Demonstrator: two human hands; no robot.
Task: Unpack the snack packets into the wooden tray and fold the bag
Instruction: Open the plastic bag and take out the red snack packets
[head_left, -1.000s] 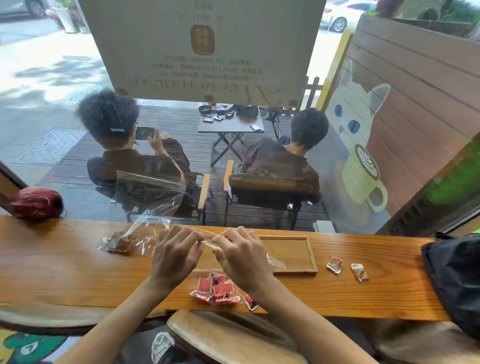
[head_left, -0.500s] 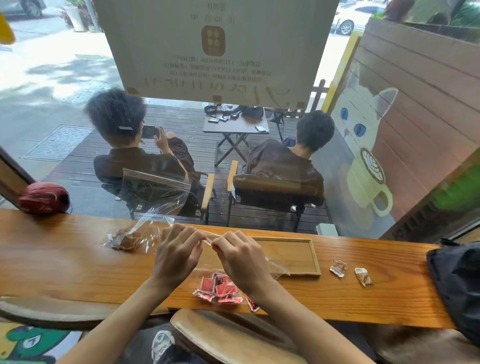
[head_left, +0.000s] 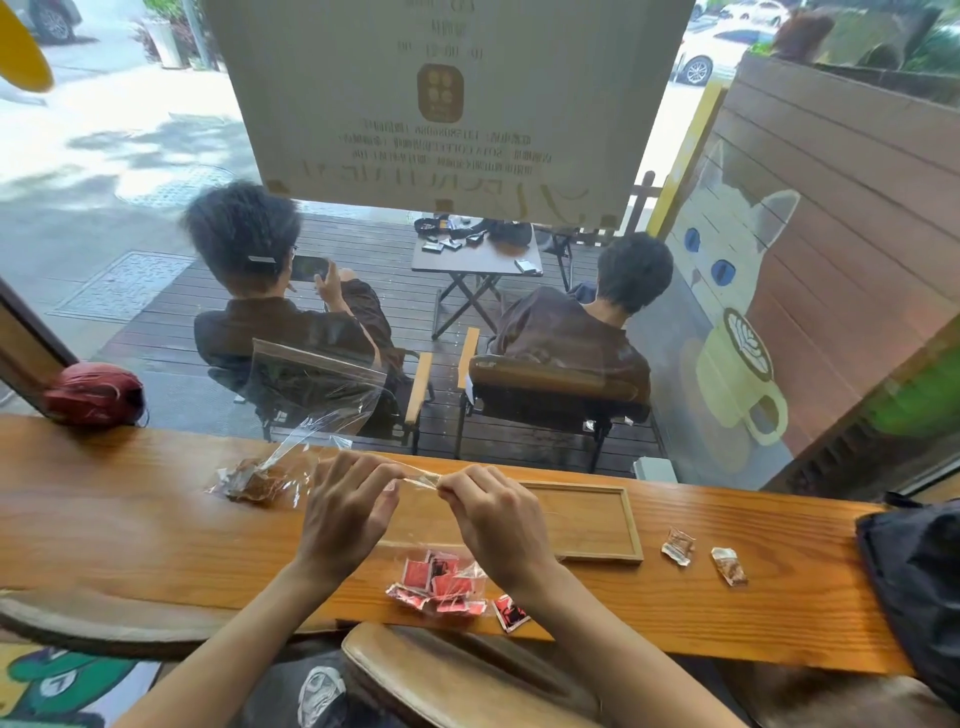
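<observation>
Both hands pinch the top edge of a clear plastic bag (head_left: 421, 479) above the counter. My left hand (head_left: 345, 512) holds its left end and my right hand (head_left: 496, 517) its right end. Several red snack packets (head_left: 439, 584) hang in the bag's bottom, near the counter's front edge. One red packet (head_left: 510, 613) lies just right of them; whether it is inside the bag is unclear. The wooden tray (head_left: 626, 525) lies behind my right hand, its left part hidden. A second clear bag (head_left: 311, 395) holding brown snacks (head_left: 254, 483) stands at the left.
Two brown wrapped snacks (head_left: 678, 545) (head_left: 730, 566) lie on the wooden counter (head_left: 104, 519) right of the tray. A red bundle (head_left: 93, 392) sits at the far left, a dark bag (head_left: 914, 571) at the far right. A window closes off the counter's far side.
The hands have stayed close together on the bag's top edge, with only small finger shifts. The view has tilted slightly.
</observation>
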